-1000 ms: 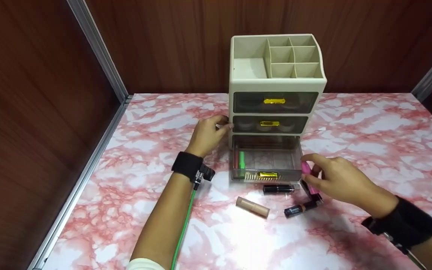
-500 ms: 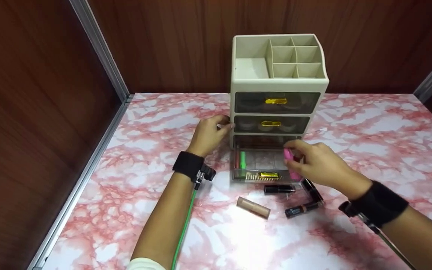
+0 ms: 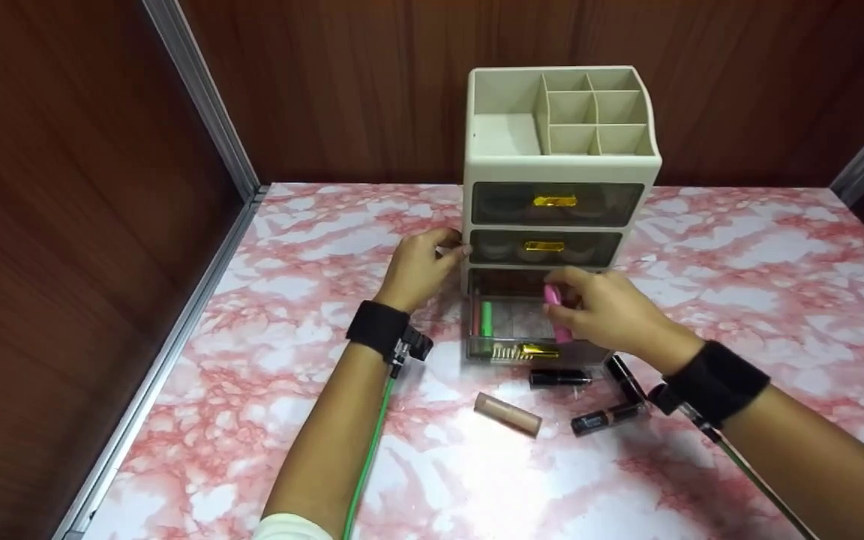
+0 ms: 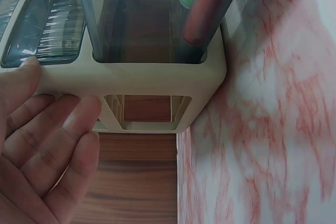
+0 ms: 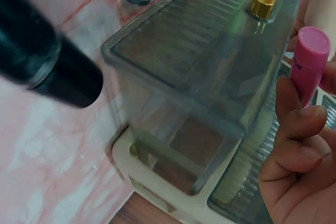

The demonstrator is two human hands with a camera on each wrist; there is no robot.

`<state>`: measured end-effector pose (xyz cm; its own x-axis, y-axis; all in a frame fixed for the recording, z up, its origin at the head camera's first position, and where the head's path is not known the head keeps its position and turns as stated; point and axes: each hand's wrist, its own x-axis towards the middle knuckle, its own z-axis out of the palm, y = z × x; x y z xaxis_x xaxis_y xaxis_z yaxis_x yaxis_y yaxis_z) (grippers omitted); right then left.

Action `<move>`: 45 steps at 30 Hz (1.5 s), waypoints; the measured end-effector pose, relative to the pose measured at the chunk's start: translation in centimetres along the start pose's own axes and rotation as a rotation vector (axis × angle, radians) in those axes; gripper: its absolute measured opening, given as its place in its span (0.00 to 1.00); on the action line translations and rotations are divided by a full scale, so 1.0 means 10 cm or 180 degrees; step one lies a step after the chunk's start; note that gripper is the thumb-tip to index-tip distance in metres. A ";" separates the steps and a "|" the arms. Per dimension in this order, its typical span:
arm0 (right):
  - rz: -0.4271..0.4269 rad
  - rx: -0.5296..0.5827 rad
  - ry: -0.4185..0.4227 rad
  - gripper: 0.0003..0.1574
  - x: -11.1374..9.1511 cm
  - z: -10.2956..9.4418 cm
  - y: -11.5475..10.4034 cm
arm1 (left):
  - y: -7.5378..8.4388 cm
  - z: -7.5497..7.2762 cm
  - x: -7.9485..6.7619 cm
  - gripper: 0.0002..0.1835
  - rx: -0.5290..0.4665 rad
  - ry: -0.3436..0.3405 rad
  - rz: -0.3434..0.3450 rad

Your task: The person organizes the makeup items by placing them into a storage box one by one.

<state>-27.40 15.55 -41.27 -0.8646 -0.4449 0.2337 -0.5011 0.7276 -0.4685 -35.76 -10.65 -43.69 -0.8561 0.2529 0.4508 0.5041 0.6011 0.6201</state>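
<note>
My right hand (image 3: 612, 311) pinches a pink lipstick-like tube (image 3: 558, 321) between thumb and fingers, above the pulled-out clear bottom drawer (image 3: 518, 319) of a cream makeup organizer (image 3: 563, 169). Seen from the right wrist, the pink tube (image 5: 310, 64) points its round end up past the fingers. Inside the drawer, a green tube (image 3: 486, 319) and a reddish tube (image 4: 210, 11) lie along the left wall. My left hand (image 3: 421, 266) rests its fingertips against the organizer's left side; in the left wrist view those fingers (image 4: 60, 124) are fairly straight and hold nothing.
In front of the drawer lie a beige tube (image 3: 508, 414) and black lipstick tubes (image 3: 559, 378), one of them (image 3: 610, 419) with a brown band. The two upper drawers (image 3: 556, 204) are closed. A wood-grain panel (image 3: 357, 90) stands behind the marbled table (image 3: 327, 232).
My right hand has carried the pink tube leftward from beside the drawer's right edge to over its inside. My left hand stays at the organizer's side.
</note>
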 end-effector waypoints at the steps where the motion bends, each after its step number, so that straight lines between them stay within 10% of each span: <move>1: -0.0024 -0.0010 0.0006 0.22 0.03 0.02 0.00 | 0.00 0.00 0.00 0.11 -0.0010 0.0003 -0.0007; 45: 0.0497 -0.0444 -0.0607 0.24 0.49 0.58 -0.17 | -0.02 0.00 -0.01 0.12 0.0033 0.0022 -0.0002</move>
<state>-30.54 9.17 -44.25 -0.9155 -0.4023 -0.0029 -0.3742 0.8540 -0.3614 -35.76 -10.83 -43.84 -0.8556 0.2473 0.4547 0.5023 0.6092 0.6137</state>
